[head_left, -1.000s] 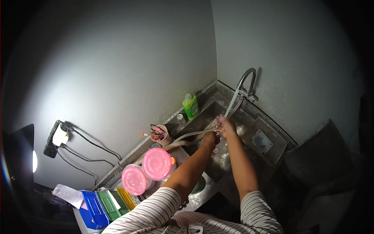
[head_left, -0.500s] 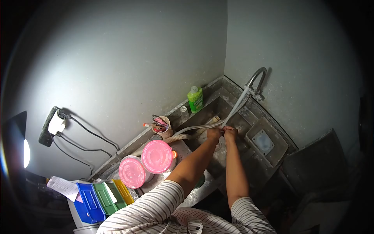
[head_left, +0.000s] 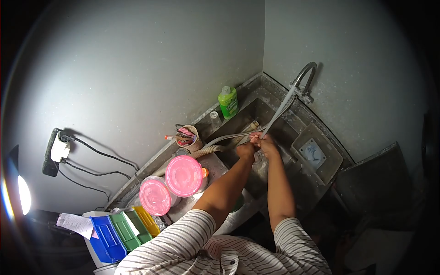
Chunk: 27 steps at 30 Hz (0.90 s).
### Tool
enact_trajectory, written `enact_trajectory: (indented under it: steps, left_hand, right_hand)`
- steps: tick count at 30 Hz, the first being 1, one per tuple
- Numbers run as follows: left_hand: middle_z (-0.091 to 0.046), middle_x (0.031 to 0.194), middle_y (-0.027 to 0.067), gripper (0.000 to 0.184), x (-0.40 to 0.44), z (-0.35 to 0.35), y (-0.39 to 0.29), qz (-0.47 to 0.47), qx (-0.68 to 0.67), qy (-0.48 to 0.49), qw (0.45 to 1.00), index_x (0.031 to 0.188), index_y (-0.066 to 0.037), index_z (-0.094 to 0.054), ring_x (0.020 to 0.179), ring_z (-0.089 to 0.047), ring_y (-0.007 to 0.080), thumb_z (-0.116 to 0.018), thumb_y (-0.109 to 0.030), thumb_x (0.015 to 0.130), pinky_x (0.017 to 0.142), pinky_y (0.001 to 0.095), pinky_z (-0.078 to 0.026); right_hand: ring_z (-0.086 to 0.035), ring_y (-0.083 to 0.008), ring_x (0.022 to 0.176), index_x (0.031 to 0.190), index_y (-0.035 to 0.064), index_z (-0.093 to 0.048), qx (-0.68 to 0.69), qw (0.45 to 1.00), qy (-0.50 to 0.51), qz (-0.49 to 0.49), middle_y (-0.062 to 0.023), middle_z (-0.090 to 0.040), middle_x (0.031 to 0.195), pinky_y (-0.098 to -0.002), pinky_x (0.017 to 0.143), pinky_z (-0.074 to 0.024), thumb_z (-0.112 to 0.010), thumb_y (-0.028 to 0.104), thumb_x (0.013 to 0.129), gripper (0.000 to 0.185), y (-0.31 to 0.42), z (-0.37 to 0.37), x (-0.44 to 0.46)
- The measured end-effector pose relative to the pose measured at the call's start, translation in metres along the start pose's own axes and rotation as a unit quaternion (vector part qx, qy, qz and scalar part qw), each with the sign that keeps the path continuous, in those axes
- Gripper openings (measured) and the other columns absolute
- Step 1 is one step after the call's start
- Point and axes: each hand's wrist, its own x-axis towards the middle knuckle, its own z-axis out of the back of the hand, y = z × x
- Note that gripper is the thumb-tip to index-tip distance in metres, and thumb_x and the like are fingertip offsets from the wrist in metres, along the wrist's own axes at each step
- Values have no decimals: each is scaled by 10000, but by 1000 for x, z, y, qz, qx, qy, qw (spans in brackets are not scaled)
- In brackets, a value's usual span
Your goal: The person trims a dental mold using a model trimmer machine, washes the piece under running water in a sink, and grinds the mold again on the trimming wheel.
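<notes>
My left hand and my right hand meet over the metal sink, at the lower end of a pale hose that runs down from the tap. The fingers of my left hand are curled in against my right hand. My right hand is closed too, its fingers bent beside the hose end. Whatever lies between the fingers is too small or hidden to make out. Under my hands, the drain fitting shows on the sink floor.
On the sink's back ledge stand a green bottle and a cup of tools. Two pink-lidded tubs sit left of my forearm, beside a ribbed hose. A soap-dish-like tray is at right; blue, green and yellow bins lie lower left.
My hands have shifted slightly up, and my right hand has turned so more of its fingers show by the hose end. The whole view has tilted a little.
</notes>
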Motion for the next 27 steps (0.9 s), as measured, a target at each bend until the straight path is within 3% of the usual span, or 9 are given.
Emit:
enact_trajectory:
  steps: [3,6,8,12,15,17,22,25,27]
  left_hand:
    - [-730,864,193,167,-12,-9,-7,20,52,-2,998,905,123,-702,693,-736,267,-732,69,750,594,373,-616]
    - [-727,855,203,162,-30,-23,-19,-21,160,7,987,897,120,-702,677,-732,273,-705,89,738,582,374,-613]
    - [-731,872,178,181,0,-27,3,43,176,70,981,930,96,-714,700,-725,239,-693,72,752,627,348,-604]
    - [-728,899,164,224,-16,-26,-4,-10,203,41,978,1004,77,-717,757,-713,223,-703,45,783,657,341,-591]
    - [-722,931,159,259,-14,-24,-1,-20,62,16,998,1081,75,-707,819,-702,216,-660,63,826,674,347,-582]
    - [-725,961,153,282,-2,-21,4,-23,-153,23,988,1101,74,-716,846,-701,206,-625,112,838,671,336,-575]
    - [-722,1063,169,302,4,-9,10,-77,-129,91,984,1112,86,-719,867,-701,190,-639,137,825,783,289,-571]
    - [-719,1109,166,323,-8,-13,9,-95,-25,109,989,1136,82,-716,906,-698,188,-684,101,815,839,277,-557]
    - [-721,1123,156,342,-6,-20,21,-96,42,126,987,1152,71,-716,925,-695,188,-705,81,810,855,276,-549]
  right_hand:
    - [-644,-115,705,1004,6,-721,-56,988,-134,52,-44,-717,875,-259,597,-493,-666,25,923,99,11,-3,-12]
    - [-631,-94,714,954,9,-737,-122,974,-181,68,-29,-713,875,-254,605,-485,-699,-3,886,80,17,6,-20]
    - [-629,-92,716,957,14,-742,-126,974,-174,74,-31,-717,883,-251,614,-490,-708,-12,872,95,23,12,-25]
    - [-663,-111,783,980,10,-731,-55,988,-133,64,-52,-726,928,-252,677,-526,-704,-16,875,111,20,9,-16]
    - [-676,-141,779,1124,3,-705,55,994,-82,42,-75,-737,1026,-273,742,-545,-673,-18,860,266,12,3,-6]
    - [-684,-162,810,1159,9,-682,116,991,-66,31,-82,-730,1054,-290,777,-551,-652,7,875,286,16,-6,-13]
    - [-683,-193,843,1230,15,-633,227,972,-59,15,-88,-711,1010,-317,873,-525,-607,133,964,292,-21,-8,7]
    - [-669,-197,854,1226,11,-636,308,939,-152,-2,-78,-707,1019,-309,905,-506,-596,213,1008,300,-44,7,24]
    - [-665,-203,850,1194,2,-643,305,903,-299,-57,-76,-709,1031,-310,884,-517,-567,291,1042,336,-60,23,41]
